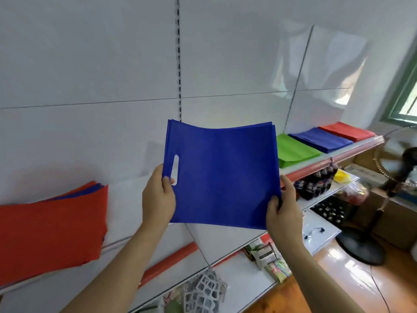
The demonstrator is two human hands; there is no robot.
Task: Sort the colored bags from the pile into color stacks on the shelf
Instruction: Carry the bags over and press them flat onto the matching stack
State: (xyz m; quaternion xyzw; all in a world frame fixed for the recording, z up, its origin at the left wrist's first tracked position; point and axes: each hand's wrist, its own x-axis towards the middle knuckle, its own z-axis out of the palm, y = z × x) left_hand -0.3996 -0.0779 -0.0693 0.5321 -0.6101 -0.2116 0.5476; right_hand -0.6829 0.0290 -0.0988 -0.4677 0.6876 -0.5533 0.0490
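Note:
Both hands hold up a flat bundle of blue bags (pixel 222 175) in front of the white wall. My left hand (pixel 159 196) grips its left edge beside the cut-out handle slot. My right hand (pixel 283 210) pinches the lower right corner. On the upper shelf (pixel 352 152) to the right lie three stacks: green (pixel 294 151), blue (pixel 320 140) and red (pixel 346 131). At the left sits the mixed pile (pixel 52 229), red on top with blue edges peeking out behind.
Lower shelves at the right carry dark bottles (pixel 316 182), packets (pixel 270 259) and a grey plastic mesh item (pixel 206 288). A standing fan (pixel 397 177) is on the wooden floor at far right, near a green window frame (pixel 406 96).

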